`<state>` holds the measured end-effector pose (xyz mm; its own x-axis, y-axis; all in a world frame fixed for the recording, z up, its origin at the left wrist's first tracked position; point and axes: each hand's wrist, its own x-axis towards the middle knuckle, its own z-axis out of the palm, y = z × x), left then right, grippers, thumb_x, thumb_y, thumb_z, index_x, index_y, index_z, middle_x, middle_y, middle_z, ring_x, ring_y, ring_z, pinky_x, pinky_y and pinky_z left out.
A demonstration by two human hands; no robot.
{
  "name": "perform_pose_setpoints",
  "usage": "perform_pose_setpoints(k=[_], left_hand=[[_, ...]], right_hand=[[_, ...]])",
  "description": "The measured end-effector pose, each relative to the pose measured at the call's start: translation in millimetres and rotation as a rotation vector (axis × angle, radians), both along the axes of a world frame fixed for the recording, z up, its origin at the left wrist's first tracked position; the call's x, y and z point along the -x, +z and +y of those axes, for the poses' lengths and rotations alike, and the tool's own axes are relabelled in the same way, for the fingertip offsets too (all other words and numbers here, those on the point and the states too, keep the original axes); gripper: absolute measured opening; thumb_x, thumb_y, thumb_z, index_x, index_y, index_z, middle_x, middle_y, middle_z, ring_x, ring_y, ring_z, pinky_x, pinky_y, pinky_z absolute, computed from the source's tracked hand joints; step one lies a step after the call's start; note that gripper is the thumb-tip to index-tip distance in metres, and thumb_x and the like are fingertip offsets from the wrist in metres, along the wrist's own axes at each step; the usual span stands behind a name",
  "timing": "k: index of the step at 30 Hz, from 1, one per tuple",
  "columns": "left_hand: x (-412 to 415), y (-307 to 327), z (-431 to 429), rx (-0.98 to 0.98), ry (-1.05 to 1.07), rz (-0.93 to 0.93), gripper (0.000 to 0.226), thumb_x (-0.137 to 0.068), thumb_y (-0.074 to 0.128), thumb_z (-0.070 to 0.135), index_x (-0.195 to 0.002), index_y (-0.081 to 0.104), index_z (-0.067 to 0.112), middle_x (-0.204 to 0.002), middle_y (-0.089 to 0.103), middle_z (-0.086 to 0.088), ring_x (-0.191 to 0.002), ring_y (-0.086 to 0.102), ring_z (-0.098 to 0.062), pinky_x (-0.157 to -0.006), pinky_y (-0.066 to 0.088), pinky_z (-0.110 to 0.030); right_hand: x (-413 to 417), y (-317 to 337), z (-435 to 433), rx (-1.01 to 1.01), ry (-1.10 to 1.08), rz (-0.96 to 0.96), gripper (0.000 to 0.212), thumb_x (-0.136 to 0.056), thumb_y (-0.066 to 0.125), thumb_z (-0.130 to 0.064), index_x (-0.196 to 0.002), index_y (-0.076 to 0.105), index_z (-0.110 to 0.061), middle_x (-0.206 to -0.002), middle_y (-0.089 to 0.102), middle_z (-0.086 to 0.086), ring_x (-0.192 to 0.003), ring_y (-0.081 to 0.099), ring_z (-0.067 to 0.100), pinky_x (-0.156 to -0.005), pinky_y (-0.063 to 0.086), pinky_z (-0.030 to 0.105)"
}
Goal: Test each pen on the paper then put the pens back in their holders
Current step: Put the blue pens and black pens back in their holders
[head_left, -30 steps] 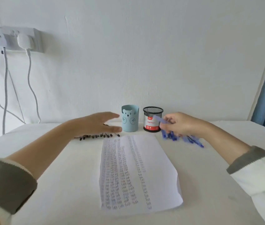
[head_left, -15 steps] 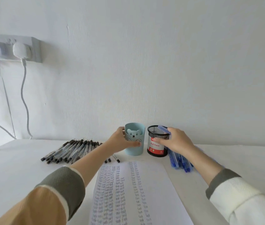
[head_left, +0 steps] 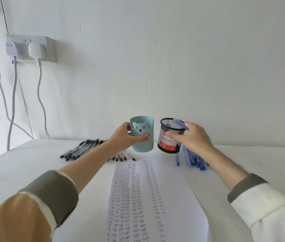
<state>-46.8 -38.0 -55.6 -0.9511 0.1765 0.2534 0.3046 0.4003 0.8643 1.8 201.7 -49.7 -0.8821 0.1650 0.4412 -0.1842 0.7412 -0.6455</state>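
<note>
Round mesh holder (head_left: 167,145) newly atilt

Pictured were a pale-blue holder (head_left: 142,144) with a bear-face print, a black mesh holder (head_left: 168,126) with a red-and-white label (head_left: 166,143), black pens (head_left: 78,149), blue pens (head_left: 195,160) and a white counter (head_left: 33,161).

The mesh holder (head_left: 166,144) reads "Ball Pens"; the paper (head_left: 181,198) carries handwritten rows of "Test".

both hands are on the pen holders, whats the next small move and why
Probably set the black mesh holder upright and let the blue pen slide in. The right hand grips it tilted with that pen at its rim; the left hand grips the blue bear cup.
</note>
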Motion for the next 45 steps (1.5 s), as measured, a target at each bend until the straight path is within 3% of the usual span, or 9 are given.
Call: perform_pose_setpoints(k=[7,12,17,20,25,29,35,40,45], left_hand=[[-57.8,-22.9,-33.4,-0.003,-0.024,-0.056,0.071,-0.065,0.088,0.035,-0.122,0.049,0.02,-0.111,0.061,0.006,-0.097,0.06,-0.006,-0.07,0.052,-0.019],[-74.4,-38.1,-50.5,-0.028,0.007,-0.026,0.069,-0.063,0.088,0.033,-0.12,0.05,0.023,-0.112,0.061,0.009,-0.097,0.058,0.001,-0.067,0.046,-0.011],[-73.2,-46.9,-60.4,-0.031,0.01,-0.008,0.073,-0.058,0.09,0.039,-0.119,0.051,0.024,-0.112,0.063,0.006,-0.101,0.061,-0.007,-0.077,0.051,-0.021],[-75.3,-52.3,-62.2,-0.005,0.031,0.029,0.081,-0.054,0.089,0.05,-0.12,0.05,0.025,-0.115,0.061,0.007,-0.11,0.059,-0.012,-0.088,0.052,-0.029],[-99.0,-34.4,-53.2,0.008,0.13,0.491,0.098,-0.064,0.083,0.048,-0.144,0.028,0.031,-0.143,0.033,0.011,-0.13,0.036,-0.005,-0.106,0.033,-0.026],[-121.6,-13.4,-31.4,0.035,0.016,0.815,0.07,-0.076,0.075,0.035,-0.135,0.042,0.021,-0.143,0.04,0.006,-0.134,0.039,-0.012,-0.109,0.033,-0.019],[-99.4,-44.5,-29.3,-0.054,0.183,0.303,0.119,-0.058,0.084,0.047,-0.149,0.011,0.026,-0.153,0.018,0.004,-0.142,0.021,-0.014,-0.115,0.025,-0.034],[-87.4,-67.1,-35.8,-0.187,0.112,-0.025,0.102,-0.055,0.092,0.034,-0.132,0.027,0.025,-0.124,0.053,-0.003,-0.115,0.056,-0.02,-0.093,0.053,-0.039],[-91.6,-50.9,-33.6,-0.272,0.144,0.082,0.072,-0.064,0.089,0.021,-0.12,0.044,0.018,-0.108,0.061,-0.001,-0.098,0.063,-0.015,-0.071,0.056,-0.024]], right_hand=[[-48.8,-8.8,-19.5,-0.015,0.12,-0.115,0.055,-0.068,0.078,-0.061,-0.069,0.044,-0.019,-0.077,0.062,-0.007,-0.049,0.043,0.011,-0.052,0.034,0.027],[-68.4,-18.2,-19.4,-0.049,0.175,-0.1,0.053,-0.066,0.077,-0.063,-0.071,0.051,-0.018,-0.093,0.072,0.0,-0.056,0.04,0.006,-0.058,0.031,0.03],[-84.5,-19.0,-25.4,-0.079,0.135,-0.031,0.051,-0.069,0.079,-0.06,-0.064,0.042,-0.024,-0.066,0.049,-0.007,-0.054,0.034,0.007,-0.055,0.025,0.029],[-87.1,-23.2,-27.8,-0.117,0.159,-0.052,0.055,-0.065,0.072,-0.072,-0.074,0.042,-0.028,-0.105,0.068,-0.016,-0.078,0.061,0.011,-0.071,0.048,0.036],[-92.6,-14.0,-27.9,-0.058,0.179,-0.116,0.06,-0.074,0.06,-0.074,-0.118,0.047,-0.035,-0.115,0.057,-0.012,-0.094,0.057,0.002,-0.082,0.046,0.031],[-72.2,-5.2,6.1,0.072,0.031,-0.2,0.02,-0.103,0.033,-0.034,-0.097,0.041,-0.018,-0.103,0.06,0.006,-0.065,0.047,0.013,-0.057,0.034,0.029],[-48.7,-58.2,35.3,-0.46,-0.011,-0.228,0.031,-0.099,0.042,-0.011,-0.089,0.07,-0.015,-0.077,0.038,0.004,-0.067,0.044,0.023,-0.057,0.03,0.03],[-52.6,-64.6,22.9,-0.568,-0.082,-0.245,0.041,-0.094,0.05,-0.015,-0.055,0.035,-0.017,-0.062,0.036,0.0,-0.067,0.043,0.024,-0.049,0.022,0.026],[-39.3,-41.4,3.9,-0.539,-0.026,-0.213,0.031,-0.098,0.046,-0.015,-0.126,0.06,-0.017,-0.129,0.057,0.009,-0.121,0.051,0.025,-0.087,0.041,0.03]])
